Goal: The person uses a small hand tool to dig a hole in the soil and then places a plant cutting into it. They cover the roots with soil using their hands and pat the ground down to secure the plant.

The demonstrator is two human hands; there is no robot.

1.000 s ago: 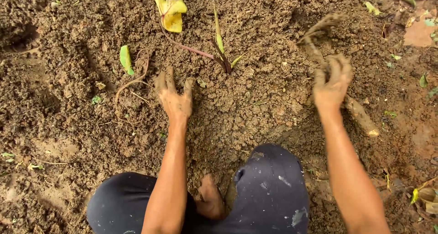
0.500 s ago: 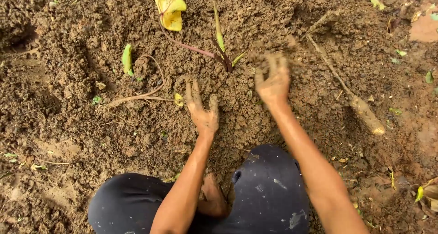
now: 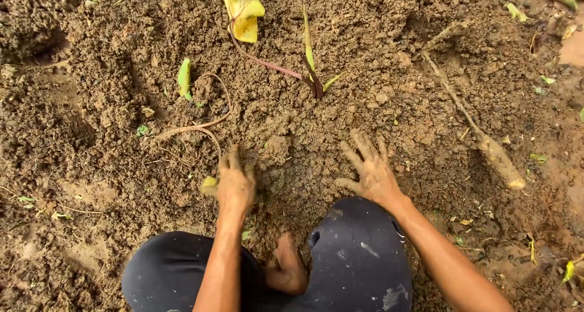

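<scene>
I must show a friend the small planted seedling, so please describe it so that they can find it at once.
Start from the two muddy hands, left hand and right hand, pressed on the loose brown soil. Look straight beyond the gap between them to the seedling. Unlike the loose green leaf to its left, it stands upright, with a dark reddish base and a drooping yellow leaf.

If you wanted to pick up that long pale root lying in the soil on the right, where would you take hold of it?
Probably at the thick pale end of the root, coming from above and the right. That end lies exposed on the soil, while the thin upper stretch looks half buried. The right hand, spread flat on the soil, is the nearer one.
</scene>
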